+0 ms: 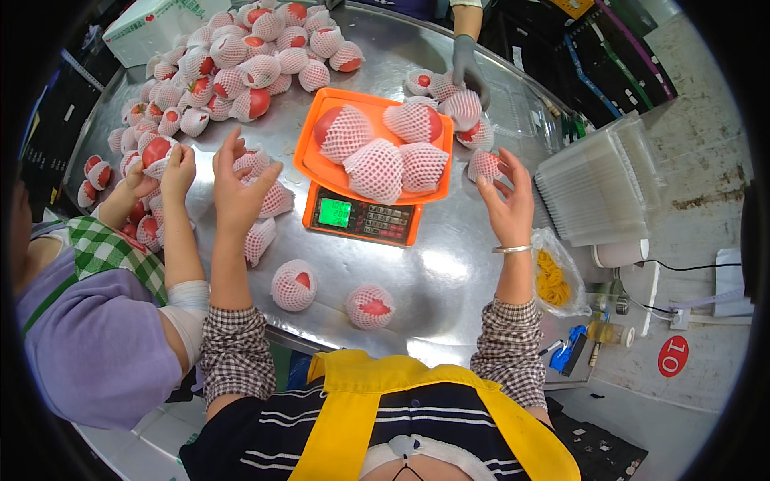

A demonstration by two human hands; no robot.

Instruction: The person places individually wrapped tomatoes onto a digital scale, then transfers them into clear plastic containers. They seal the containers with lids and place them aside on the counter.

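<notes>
My left hand [243,186] is open, thumb and fingers spread, beside several tomatoes in white foam nets; a netted tomato [277,200] shows just past it. My right hand [508,205] is also open, its thumb and forefinger spread at a netted tomato [484,166] on the table; whether they touch it is unclear. Between my hands an orange tray [303,152] rests on an orange digital scale [365,218] with a lit green display. Several netted tomatoes [374,170] lie in the tray. Two more, one a netted tomato [294,285], sit nearer me.
A heap of netted tomatoes [261,70] covers the metal table's [437,272] far left. At left a co-worker's hands [172,172] hold a tomato and net. Another's gloved hand [469,68] touches tomatoes opposite. Clear plastic containers [597,184] and a bag of yellow bands [553,276] stand right.
</notes>
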